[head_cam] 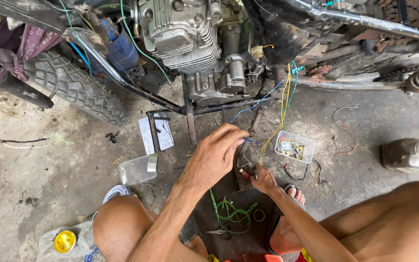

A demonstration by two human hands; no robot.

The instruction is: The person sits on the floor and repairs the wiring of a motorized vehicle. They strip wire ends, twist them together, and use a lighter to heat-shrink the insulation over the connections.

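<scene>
At the centre of the head view the left hand (217, 155) pinches the end of a blue wire (260, 101), fingers curled closed around it; the wire runs up toward one o'clock to the motorcycle engine (195, 43). Just below, toward five o'clock, the right hand (264, 179) is closed on a small tool I cannot identify. A clear plastic box (294, 147) of small parts sits at three o'clock, coiled green wire (233, 211) at six o'clock on the concrete floor (35, 184).
</scene>
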